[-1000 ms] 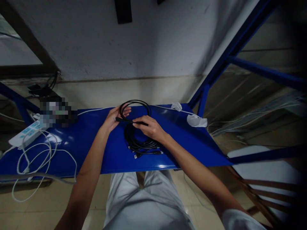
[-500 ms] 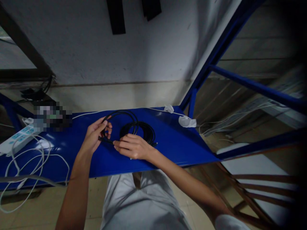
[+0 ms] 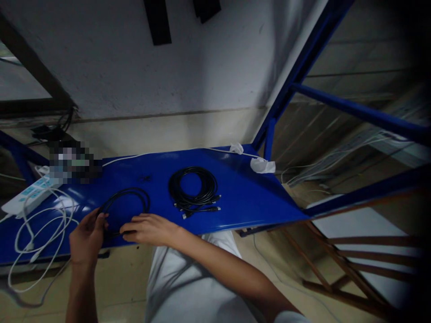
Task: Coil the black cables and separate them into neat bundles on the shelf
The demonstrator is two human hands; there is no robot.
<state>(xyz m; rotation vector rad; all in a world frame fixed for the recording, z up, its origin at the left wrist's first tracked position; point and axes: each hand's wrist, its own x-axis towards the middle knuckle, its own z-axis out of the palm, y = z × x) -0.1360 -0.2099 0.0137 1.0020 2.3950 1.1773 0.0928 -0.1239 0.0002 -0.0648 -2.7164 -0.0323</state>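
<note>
Low in the frame, at the near edge of the blue shelf [image 3: 235, 197], the left hand [image 3: 85, 240] and right hand [image 3: 148, 229] each pinch a loose black cable [image 3: 126, 202] between fingers and thumb, shaping one loop. The next turn needs slack fed evenly. Beyond, at centre, lies a coiled cable bundle [image 3: 193, 190]; at far left, a white power strip [image 3: 25, 197].

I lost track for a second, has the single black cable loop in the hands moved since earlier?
Yes. The cable loop has gone left and toward the near edge of the blue shelf, away from the cable bundle, held by the left hand and right hand.
</note>
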